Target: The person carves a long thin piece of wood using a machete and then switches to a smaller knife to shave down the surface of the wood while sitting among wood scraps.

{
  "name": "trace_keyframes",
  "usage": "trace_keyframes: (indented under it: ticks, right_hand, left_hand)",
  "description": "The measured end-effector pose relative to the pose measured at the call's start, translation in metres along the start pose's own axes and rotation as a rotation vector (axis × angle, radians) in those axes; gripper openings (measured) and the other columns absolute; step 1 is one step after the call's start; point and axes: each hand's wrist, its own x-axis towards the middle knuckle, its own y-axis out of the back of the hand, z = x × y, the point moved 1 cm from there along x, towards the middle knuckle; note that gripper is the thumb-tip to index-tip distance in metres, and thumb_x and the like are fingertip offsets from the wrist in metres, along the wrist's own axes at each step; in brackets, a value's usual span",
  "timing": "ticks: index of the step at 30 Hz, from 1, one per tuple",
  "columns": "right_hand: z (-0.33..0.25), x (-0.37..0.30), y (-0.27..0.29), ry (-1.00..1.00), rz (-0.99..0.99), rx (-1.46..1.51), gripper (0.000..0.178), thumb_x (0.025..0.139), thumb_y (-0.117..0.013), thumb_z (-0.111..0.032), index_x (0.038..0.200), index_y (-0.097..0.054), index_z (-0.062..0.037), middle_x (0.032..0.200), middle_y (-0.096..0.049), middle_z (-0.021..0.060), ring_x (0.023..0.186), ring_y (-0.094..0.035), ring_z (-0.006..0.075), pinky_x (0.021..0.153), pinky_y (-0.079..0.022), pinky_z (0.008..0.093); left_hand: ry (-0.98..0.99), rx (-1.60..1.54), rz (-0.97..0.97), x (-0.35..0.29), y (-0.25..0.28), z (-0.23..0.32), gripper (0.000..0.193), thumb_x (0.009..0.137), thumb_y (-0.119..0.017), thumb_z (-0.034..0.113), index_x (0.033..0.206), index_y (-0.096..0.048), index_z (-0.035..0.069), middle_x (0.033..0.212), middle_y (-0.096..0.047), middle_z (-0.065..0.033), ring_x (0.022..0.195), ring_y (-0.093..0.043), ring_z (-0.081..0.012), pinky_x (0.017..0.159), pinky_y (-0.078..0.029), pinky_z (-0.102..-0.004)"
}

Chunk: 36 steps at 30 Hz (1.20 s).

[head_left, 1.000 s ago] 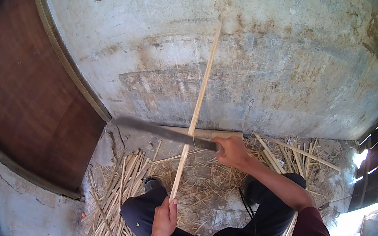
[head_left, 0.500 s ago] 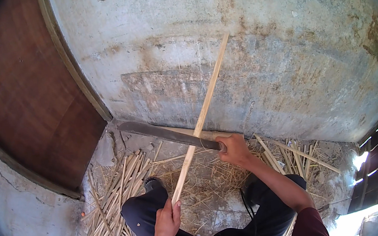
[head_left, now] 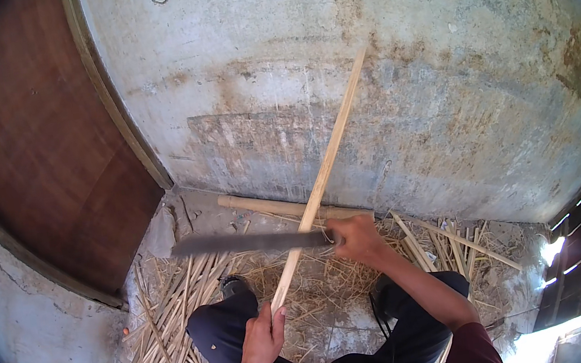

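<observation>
My left hand (head_left: pixel 261 339) is closed around the lower end of a long, pale bamboo strip (head_left: pixel 335 147), which slants up and to the right, away from me. In my right hand (head_left: pixel 356 238) is the handle of a machete (head_left: pixel 254 242). Its dark blade, smeared by motion, points left and crosses the strip a little below the middle. Whether the edge is touching the strip, I cannot tell.
Many split strips (head_left: pixel 175 309) lie heaped on the floor at left, and more strips (head_left: pixel 455 244) at right. A bamboo pole (head_left: pixel 272 206) rests along the foot of the stained wall (head_left: pixel 429 110). Shavings (head_left: pixel 324 258) litter the floor between my legs. A brown door (head_left: pixel 54 140) stands at left.
The machete blade has come down along the strip toward me, its tip swinging lower. The strip's far end has shifted slightly right. My left hand keeps its hold.
</observation>
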Motion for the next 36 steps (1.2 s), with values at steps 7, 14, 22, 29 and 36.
trace_keyframes:
  ticks: [7,14,22,29,36]
  right_hand:
    - [0.057,0.02,0.031,-0.385,0.245,-0.012,0.022,0.079,-0.068,-0.014,0.099,-0.076,-0.0093,0.076,-0.07,0.0227,0.074,-0.071,0.044,0.069,-0.059,0.0514]
    - [0.004,-0.012,0.001,0.094,0.048,0.047,0.03,0.068,-0.075,-0.016,0.098,-0.075,-0.0122,0.067,-0.069,0.0144,0.063,-0.069,0.0376,0.061,-0.055,0.0469]
    - [0.007,-0.009,0.01,0.099,0.044,-0.019,0.033,0.063,-0.073,-0.014,0.096,-0.076,-0.0129,0.064,-0.067,0.0118,0.059,-0.068,0.0355,0.056,-0.052,0.0458]
    - [0.025,-0.004,0.021,-0.06,0.187,-0.05,0.026,0.068,-0.071,-0.013,0.094,-0.075,-0.0098,0.065,-0.066,0.0139,0.061,-0.067,0.0393,0.057,-0.052,0.0467]
    - [-0.007,-0.014,0.01,0.087,0.072,-0.109,0.025,0.066,-0.073,-0.015,0.091,-0.073,-0.0129,0.064,-0.067,0.0121,0.058,-0.068,0.0355,0.056,-0.053,0.0465]
  left_hand:
    - [0.042,-0.039,-0.112,-0.028,-0.014,-0.012,0.029,0.11,-0.059,0.027,0.104,-0.058,-0.001,0.069,-0.061,-0.0266,0.067,-0.064,-0.0513,0.059,-0.047,-0.0556]
    - [0.035,-0.056,-0.088,-0.011,-0.009,-0.013,0.031,0.111,-0.058,0.028,0.098,-0.056,-0.001,0.068,-0.06,-0.0257,0.066,-0.063,-0.05,0.06,-0.046,-0.0541]
    - [0.034,-0.046,-0.023,-0.009,-0.004,-0.001,0.03,0.109,-0.061,0.025,0.093,-0.055,0.0,0.063,-0.057,-0.022,0.059,-0.062,-0.0453,0.053,-0.044,-0.0487]
    - [0.042,-0.136,-0.036,-0.002,0.005,-0.002,0.029,0.111,-0.06,0.023,0.092,-0.058,0.001,0.061,-0.055,-0.0069,0.052,-0.053,-0.0134,0.052,-0.044,-0.0341]
    - [0.001,-0.158,0.001,0.002,-0.008,-0.009,0.023,0.114,-0.052,0.021,0.106,-0.059,0.0,0.072,-0.061,-0.0159,0.066,-0.062,-0.0305,0.063,-0.048,-0.0438]
